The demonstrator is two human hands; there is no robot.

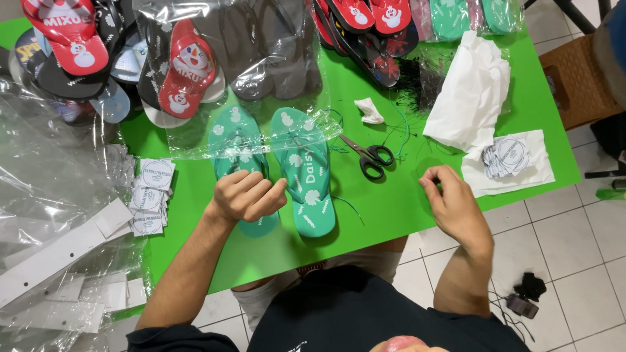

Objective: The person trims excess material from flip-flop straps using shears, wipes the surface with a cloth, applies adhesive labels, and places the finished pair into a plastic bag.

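Two teal flip-flops lie side by side on the green table. My left hand rests curled over the left flip-flop, its fingers pinched at the gap beside the right flip-flop. A thin teal thread runs from the flip-flops toward the right. My right hand is out to the right over the table's front edge, its fingertips pinched together, apparently on that thread. Black-handled scissors lie between my hands, a little farther back.
Clear plastic bags with red, black and grey flip-flops cover the table's back. Round paper tags are stacked at left, more tags on white paper at right. Crumpled white paper, clear film and white card strips lie around.
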